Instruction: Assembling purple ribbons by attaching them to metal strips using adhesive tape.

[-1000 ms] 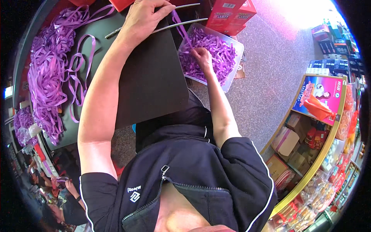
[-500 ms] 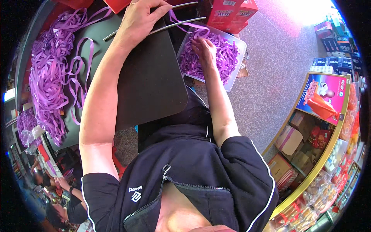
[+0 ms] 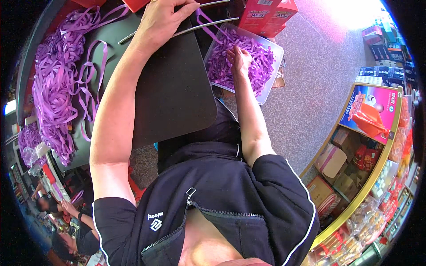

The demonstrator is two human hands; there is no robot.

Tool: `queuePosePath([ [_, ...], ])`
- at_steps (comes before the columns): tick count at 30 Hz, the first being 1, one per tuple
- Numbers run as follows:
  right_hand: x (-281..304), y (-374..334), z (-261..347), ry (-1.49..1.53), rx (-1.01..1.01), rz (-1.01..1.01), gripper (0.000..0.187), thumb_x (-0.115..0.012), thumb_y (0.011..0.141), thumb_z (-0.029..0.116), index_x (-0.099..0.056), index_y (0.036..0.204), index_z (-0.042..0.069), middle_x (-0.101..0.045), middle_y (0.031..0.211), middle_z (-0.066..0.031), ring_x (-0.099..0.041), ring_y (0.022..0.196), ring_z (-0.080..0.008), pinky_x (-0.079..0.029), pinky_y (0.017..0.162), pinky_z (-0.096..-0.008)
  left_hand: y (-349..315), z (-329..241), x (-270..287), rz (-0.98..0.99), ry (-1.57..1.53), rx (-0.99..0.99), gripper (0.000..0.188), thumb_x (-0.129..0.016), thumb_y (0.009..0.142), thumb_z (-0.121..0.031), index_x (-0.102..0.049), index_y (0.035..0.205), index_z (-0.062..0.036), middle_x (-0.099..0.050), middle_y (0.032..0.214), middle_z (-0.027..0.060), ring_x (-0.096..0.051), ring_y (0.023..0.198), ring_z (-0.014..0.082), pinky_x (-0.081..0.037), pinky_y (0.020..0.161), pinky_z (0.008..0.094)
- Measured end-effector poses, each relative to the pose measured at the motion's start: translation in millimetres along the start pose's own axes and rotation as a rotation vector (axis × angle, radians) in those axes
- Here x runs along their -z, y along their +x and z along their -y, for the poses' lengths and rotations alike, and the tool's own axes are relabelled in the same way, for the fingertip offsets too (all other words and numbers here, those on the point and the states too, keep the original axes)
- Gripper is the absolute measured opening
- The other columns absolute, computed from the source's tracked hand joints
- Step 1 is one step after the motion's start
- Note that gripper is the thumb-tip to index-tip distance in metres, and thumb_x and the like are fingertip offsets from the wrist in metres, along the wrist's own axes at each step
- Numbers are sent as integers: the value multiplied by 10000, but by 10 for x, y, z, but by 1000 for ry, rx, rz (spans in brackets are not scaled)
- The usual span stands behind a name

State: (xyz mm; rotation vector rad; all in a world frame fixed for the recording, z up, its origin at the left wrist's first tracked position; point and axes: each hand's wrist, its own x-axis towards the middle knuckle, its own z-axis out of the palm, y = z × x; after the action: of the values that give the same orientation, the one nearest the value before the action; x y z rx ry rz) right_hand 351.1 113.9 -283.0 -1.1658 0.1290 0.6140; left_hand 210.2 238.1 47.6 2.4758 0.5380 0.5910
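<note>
At the top edge, my left hand [image 3: 164, 20] lies over two thin metal rods [image 3: 206, 26], its thumb and forefinger drawn together in a pinch. What they pinch is hidden. A strand of purple ribbon [image 3: 205, 18] hangs by the rods and runs down to a translucent plastic bin [image 3: 278, 55], where cut purple ribbons [image 3: 259, 57] are heaped. Over this heap my right hand [image 3: 241, 62] is curled, fingers bent around ribbon where the strand comes down. Left of my left arm, a long tangle of purple ribbon [image 3: 53, 97] spreads over the dark tabletop [image 3: 173, 88].
Red boxes [image 3: 268, 15] stand behind the bin on the speckled floor [image 3: 306, 88]. A gold-edged display case [image 3: 355, 201] with packaged goods curves along the right. At the lower left, another person [image 3: 77, 239] sits near more purple ribbon [image 3: 31, 142].
My right hand has shifted slightly right within the bin, and its fingers have drawn closer together. The strand beside the rods hangs in a different line. My left hand has barely moved.
</note>
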Motion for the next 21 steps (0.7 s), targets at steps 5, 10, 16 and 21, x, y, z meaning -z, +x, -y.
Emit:
queuePosePath([
  [5,176,212,-69,-421,158,-40,252,-678,751,225,-634,818,-14,-674,707,-108,-630,597,-160,-498,591,-292,62,-73,-41,6,-7,-23,181,-607,855,-165,-679,901,-6,-610,1068,120,-511,1062,265,-398,901,358],
  [10,-88,-176,160,-943,442,-106,267,-688,675,235,-630,809,10,-669,745,-123,-647,659,-257,-510,682,-363,-12,27,-15,-17,1,1,179,-614,850,-160,-674,899,1,-615,1056,119,-514,1056,260,-402,891,351],
  [16,-66,-280,48,-848,531,109,177,-687,744,155,-567,800,37,-635,742,-154,-641,690,-312,-495,635,-397,38,-9,-22,-3,-14,-8,182,-618,846,-161,-672,900,4,-616,1053,120,-515,1052,258,-403,889,348],
  [21,45,-405,56,-917,693,342,99,-640,822,104,-592,887,48,-644,834,-114,-644,765,-266,-498,689,-351,10,-5,-15,-3,-6,1,189,-614,849,-169,-672,899,4,-613,1061,120,-513,1055,259,-402,891,349],
])
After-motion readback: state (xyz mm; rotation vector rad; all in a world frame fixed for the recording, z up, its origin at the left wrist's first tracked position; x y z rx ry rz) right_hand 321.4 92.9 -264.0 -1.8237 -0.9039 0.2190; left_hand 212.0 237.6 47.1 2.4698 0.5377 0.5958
